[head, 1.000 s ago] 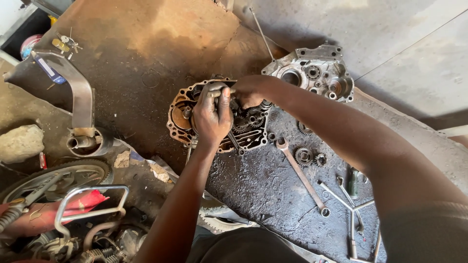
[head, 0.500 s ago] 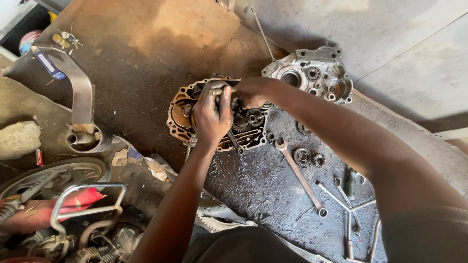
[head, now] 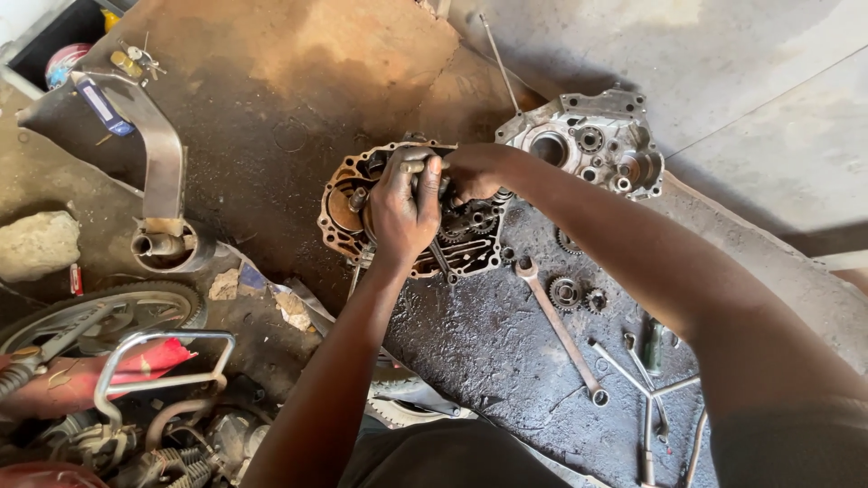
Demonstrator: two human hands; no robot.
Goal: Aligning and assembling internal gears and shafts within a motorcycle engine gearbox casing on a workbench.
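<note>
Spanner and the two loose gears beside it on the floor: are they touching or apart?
Apart. The head view shows oily floor between the spanner and the gears.

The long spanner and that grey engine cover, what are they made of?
The spanner looks like steel: thin, smooth, silvery-grey under grime. The grey engine cover looks like cast aluminium: pale, dull, thick-walled with moulded round holes. Both are guesses from their look.

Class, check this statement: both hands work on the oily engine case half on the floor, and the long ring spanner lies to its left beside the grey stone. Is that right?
Not quite. In the head view both hands, left hand and right hand, are on the engine case, but the spanner lies to its right, near the loose gears, not beside the stone.
</note>
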